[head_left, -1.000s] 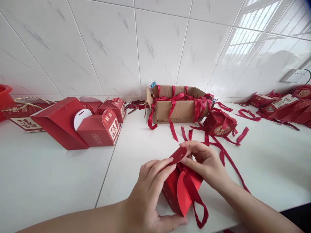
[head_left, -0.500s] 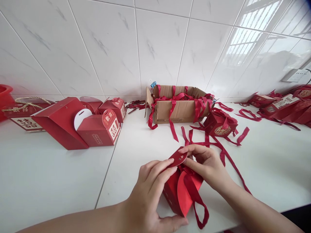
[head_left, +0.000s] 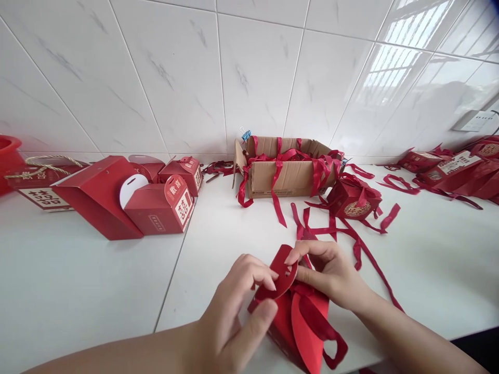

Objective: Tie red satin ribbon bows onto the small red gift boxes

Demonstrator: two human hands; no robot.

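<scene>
Red gift box point(head_left: 284, 327) in hand sits at 5 o'clock in the view, near the bench point(head_left: 222, 234) edge; its underside is hidden. Its slotted flap point(head_left: 278, 267) is raised at the box's 11 o'clock. The right hand point(head_left: 293, 266) pinches this flap's rim between thumb and finger, while the left hand point(head_left: 273, 296) rests fingertips on it, thumb standing apart.

By my reading, the work is partway: the curved panels have been folded over and a ribbon point(head_left: 317, 319) lies across the top, but no finished bow shows, the flap is not down, and a loop hangs loose towards 4 o'clock. How the ribbon runs under the fingers I cannot tell.

From the gift box, a cardboard carton point(head_left: 296, 179) draped with ribbons stands at 12 o'clock, a ribbon-topped box point(head_left: 351, 202) at 1, and loose strands point(head_left: 373, 264) at 2. Untied boxes point(head_left: 146, 215) stand at 10 o'clock; more red boxes point(head_left: 448, 179) lie farther off at 2.
</scene>
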